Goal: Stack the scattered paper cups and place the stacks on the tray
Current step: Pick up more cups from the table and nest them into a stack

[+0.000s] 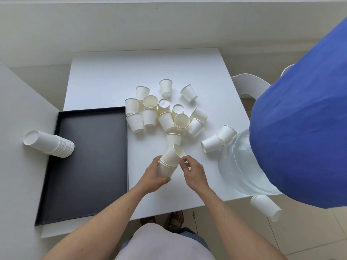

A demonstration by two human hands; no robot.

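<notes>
Head view: left hand [153,177] grips a short stack of cups [166,168] just above the table [105,81]; right hand [192,172] pinches the rim of the tilted top cup [173,154]. Right: clear bowl [236,166], big blue cloth [300,128], one cup [266,207] off the table edge. Left: black tray [90,156], a long stack [49,144] lying on its side across the tray's left rim. Beyond the hands: scattered cups [165,111] clustered mid-table, white chair [247,83] behind.
</notes>
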